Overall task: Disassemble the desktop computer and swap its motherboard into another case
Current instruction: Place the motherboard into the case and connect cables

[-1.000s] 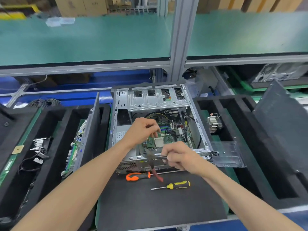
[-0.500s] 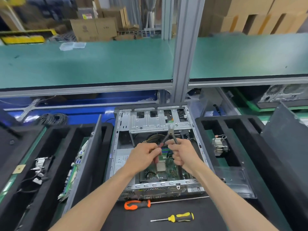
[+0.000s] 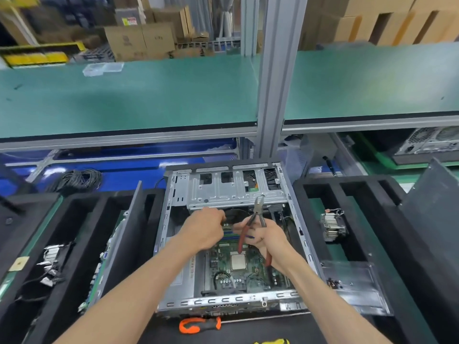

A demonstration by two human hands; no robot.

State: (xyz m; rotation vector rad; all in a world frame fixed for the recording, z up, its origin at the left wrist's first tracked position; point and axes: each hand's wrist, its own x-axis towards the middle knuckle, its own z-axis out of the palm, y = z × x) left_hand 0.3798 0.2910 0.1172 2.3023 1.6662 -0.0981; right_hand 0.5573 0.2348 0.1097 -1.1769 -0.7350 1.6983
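Fingers [image 3: 258, 235] of our right hand [image 3: 267, 240] grip red-handled pliers [image 3: 255, 219]; our left hand [image 3: 207, 229] pinches something hidden inside the case [image 3: 173, 244]. We judge cables are being freed above the seated motherboard [image 3: 238, 266]; next, snip carefully.

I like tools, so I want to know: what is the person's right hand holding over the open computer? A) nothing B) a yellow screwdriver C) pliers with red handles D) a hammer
C: the right hand grips pliers with red handles, their metal tip pointing up over the open computer case, while the orange-handled screwdriver lies in front of the case.
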